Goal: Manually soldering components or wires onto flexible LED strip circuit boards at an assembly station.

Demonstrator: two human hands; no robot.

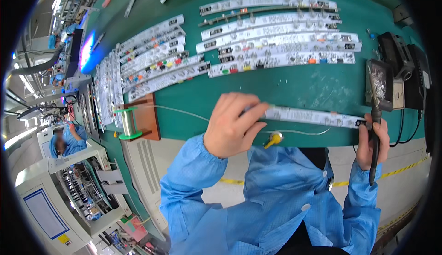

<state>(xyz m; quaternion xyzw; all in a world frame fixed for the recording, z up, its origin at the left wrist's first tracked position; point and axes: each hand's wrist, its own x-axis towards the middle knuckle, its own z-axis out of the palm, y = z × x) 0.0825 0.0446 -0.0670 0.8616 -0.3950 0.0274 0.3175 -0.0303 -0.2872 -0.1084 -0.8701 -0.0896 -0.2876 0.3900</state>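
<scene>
A long white circuit board strip (313, 117) lies crosswise near the table's front edge. My left hand (237, 124) is closed at the strip's left end, fingers slightly blurred. At its other end, my right hand (374, 140) is closed around the dark handle of a soldering iron (375, 151), fingertips touching the board. The iron's front part reaches over a dark tray (381, 82). Thin solder wire (179, 111) runs from a green-rimmed spool (129, 124) to my left hand; another thin line curves below the strip.
Several similar strips (281, 27) lie in rows on the green tabletop (184, 103), with more strips (108, 80) stacked left. Black boxes (396, 55) with cables stand right. A yellow piece (274, 139) sits at the front edge. Another person (69, 140) is at far left.
</scene>
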